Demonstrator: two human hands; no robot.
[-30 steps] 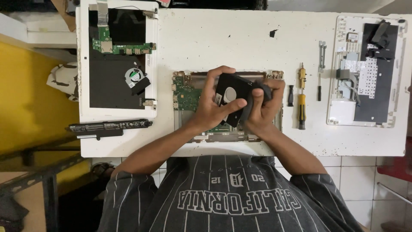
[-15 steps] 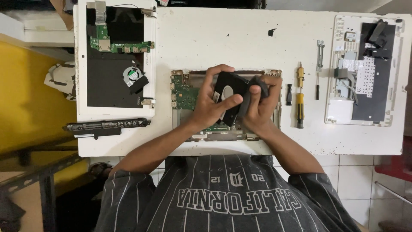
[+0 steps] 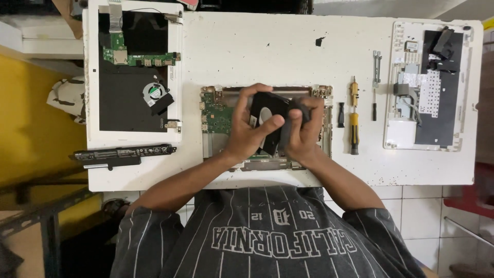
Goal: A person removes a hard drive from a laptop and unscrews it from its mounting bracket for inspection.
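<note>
Little has moved since a second ago: both my hands still grip the black drive-like part (image 3: 270, 110) above the opened laptop base (image 3: 216, 116) on the tabletop (image 3: 267, 51); my left hand (image 3: 247, 128) thumb has slid across it, my right hand (image 3: 303, 131) clasps its edge.

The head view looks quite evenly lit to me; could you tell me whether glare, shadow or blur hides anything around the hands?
Head view: soft, even light, no glare on the white table; left hand and right hand are sharp, though the black part they hold shows little detail; only faint shadows beside the screwdriver.
</note>
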